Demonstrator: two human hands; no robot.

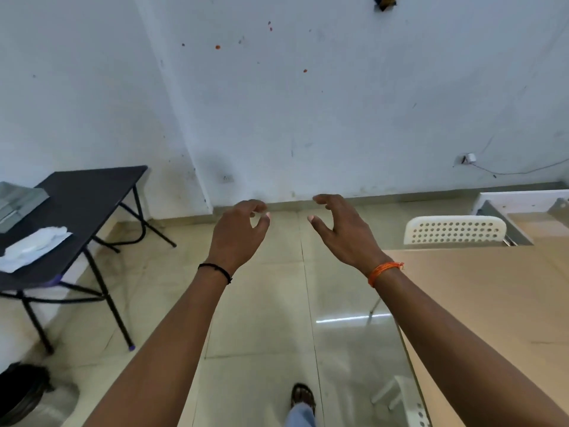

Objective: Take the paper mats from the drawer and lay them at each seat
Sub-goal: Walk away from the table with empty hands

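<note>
Two bare forearms reach forward from 5 and 7 o'clock toward 12. The left hand (238,234) and right hand (345,231) hover side by side, apart, palms facing inward, fingers curled loosely, both empty. Thread bands circle both wrists.

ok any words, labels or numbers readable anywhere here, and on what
None can be read.
Grey box on the black folding table: no print visible.
White perforated chair: no label shows.
Wall: only red specks and scuffs, no sign.
Left hand and right hand: empty, no printed item.
</note>
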